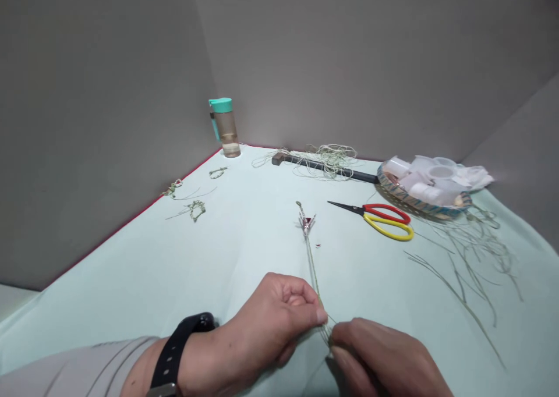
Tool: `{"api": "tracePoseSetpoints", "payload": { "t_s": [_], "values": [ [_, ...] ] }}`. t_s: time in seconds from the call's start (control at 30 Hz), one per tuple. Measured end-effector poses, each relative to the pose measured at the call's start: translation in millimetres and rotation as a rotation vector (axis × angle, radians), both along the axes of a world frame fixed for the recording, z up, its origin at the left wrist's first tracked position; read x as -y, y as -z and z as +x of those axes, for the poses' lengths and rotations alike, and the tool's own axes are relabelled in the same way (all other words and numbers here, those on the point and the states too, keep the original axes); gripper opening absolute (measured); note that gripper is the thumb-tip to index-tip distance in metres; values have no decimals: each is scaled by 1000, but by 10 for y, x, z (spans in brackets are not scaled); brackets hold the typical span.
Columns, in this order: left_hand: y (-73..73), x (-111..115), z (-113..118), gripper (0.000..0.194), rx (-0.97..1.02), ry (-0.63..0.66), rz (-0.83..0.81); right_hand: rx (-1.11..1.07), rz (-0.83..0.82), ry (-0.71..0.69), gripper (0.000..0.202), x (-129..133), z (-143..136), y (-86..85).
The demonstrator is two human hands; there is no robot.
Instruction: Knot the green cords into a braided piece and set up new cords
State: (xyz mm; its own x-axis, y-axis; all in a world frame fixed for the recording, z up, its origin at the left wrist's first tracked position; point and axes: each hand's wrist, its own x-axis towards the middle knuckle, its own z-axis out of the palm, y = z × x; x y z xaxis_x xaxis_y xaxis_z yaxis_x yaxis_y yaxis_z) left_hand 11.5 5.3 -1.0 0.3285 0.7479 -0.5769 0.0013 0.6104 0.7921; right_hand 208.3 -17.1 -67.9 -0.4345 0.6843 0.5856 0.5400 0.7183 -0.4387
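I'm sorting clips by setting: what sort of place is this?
Probably a handicraft workspace: a mint cloth-covered table bears black-bladed, red-and-yellow-handled scissors and tangled, thin green cords.

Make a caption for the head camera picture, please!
Left fingers and right fingers pinch thin green cords, scissors lying beyond.

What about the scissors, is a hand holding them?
No, the scissors lie on the table, and the left hand and right hand hold green strings.

Left sleeve [78,371] pale grey, darker slanting lines near cuff [142,350]; black watch strap [168,359] pierced with small holes, silvery metal buckle [163,391], dark rounded watch case [204,322], slightly glossy
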Motion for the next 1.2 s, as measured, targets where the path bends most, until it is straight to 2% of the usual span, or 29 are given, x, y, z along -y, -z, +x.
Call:
{"api": "tracePoseSetpoints", "payload": {
  "t_s": [0.1,0.23,0.47,0.6,0.7,0.8,1.03,1.1,1.2],
  "values": [
    [1,17,-16,25,-19,6,33,-76,-182,-26,40,-1,-20,-75],
    [5,17,-26,30,-30,22,60,-151,-369,88,33,-4,-34,-240],
    [13,24,-49,41,-131,47,51,-92,-791,146,24,55,-60,-438],
    [1,18,-57,45,-177,54,52,-128,-915,139,28,40,-37,-514],
    [-12,12,-53,49,-213,40,65,-221,-1024,81,16,-25,-25,-588],
    [-22,25,-66,46,-206,39,63,-408,-1144,74,19,-81,-17,-635],
    [-3,66,-106,38,-224,12,76,-672,-1180,8,15,-61,-31,-630],
    [4,73,-96,36,-231,-24,90,-678,-1110,-31,14,-26,-47,-623],
    [-4,93,-74,34,-245,-67,100,-611,-901,-44,12,42,-59,-594]
  ]
}}
